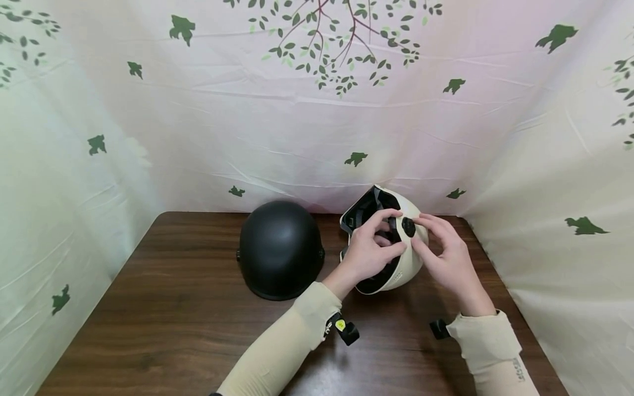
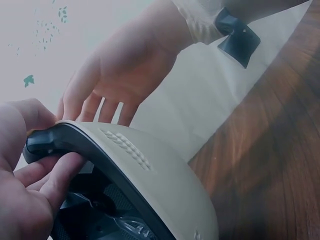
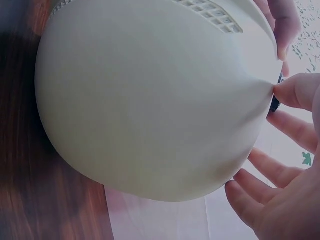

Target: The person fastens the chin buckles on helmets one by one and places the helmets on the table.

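A cream-white helmet (image 1: pixel 410 263) lies tipped over at the back right of the table, its dark padded inside facing left. My left hand (image 1: pixel 367 248) grips its rim, some fingers reaching inside, as the left wrist view also shows. Between the hands, a round black knob (image 1: pixel 408 226) sits on the shell. My right hand (image 1: pixel 449 257) touches the shell beside this knob, thumb and index finger at either side of it. In the right wrist view the other fingers (image 3: pixel 247 192) rest on the smooth shell (image 3: pixel 150 110).
A black helmet (image 1: pixel 279 247) stands dome up to the left of the white one. Both are on a dark wooden table (image 1: pixel 163 308). A pale curtain (image 1: pixel 267 137) with green leaf and bird prints hangs behind and along both sides.
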Tool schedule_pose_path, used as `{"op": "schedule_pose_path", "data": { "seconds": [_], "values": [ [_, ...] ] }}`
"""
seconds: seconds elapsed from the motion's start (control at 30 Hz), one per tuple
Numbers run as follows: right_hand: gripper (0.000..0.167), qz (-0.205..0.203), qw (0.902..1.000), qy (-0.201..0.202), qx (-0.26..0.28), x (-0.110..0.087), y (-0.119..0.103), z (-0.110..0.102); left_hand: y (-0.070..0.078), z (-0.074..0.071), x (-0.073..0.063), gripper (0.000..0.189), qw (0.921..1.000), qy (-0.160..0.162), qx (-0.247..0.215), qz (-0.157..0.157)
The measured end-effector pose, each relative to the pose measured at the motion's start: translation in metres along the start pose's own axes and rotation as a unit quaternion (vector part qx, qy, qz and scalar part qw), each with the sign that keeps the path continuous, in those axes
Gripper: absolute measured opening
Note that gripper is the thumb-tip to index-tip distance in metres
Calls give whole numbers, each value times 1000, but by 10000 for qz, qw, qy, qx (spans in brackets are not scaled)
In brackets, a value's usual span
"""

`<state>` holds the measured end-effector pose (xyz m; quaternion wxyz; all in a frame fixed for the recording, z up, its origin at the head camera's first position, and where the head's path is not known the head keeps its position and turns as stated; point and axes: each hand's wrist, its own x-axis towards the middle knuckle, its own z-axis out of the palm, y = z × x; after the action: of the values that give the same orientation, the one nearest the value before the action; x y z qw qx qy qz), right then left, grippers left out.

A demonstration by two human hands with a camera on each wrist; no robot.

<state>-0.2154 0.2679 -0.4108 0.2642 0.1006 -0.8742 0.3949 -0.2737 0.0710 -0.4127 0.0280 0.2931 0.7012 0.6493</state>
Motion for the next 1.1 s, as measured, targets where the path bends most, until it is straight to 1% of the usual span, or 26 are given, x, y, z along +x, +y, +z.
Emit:
{"op": "schedule_pose_path", "data": {
  "seconds": [0.23, 0.43, 0.6, 0.8, 0.93, 1.1],
  "values": [
    [37, -136, 9998, 106, -65, 2, -2, 2, -3, -2, -1, 60, 9988, 176, -452, 30],
    [37, -51, 9997, 40, -224, 1, -4, 4, -7, -7, -5, 60, 9966, 201, -798, -29],
    [37, 9, 9997, -28, -241, 1, -6, 6, -12, -9, -8, 61, 9951, 186, -968, -68],
    [38, -48, 9996, -47, -265, 3, -7, 8, -15, -14, -9, 62, 9931, 308, -1131, -3],
    [39, -64, 9996, -52, -282, 3, -8, 8, -18, -17, -9, 63, 9897, 388, -1380, -9],
    [41, -90, 9997, -31, -210, 5, -8, 8, -19, -20, -9, 64, 9812, 463, -1874, 18]
  ]
}}
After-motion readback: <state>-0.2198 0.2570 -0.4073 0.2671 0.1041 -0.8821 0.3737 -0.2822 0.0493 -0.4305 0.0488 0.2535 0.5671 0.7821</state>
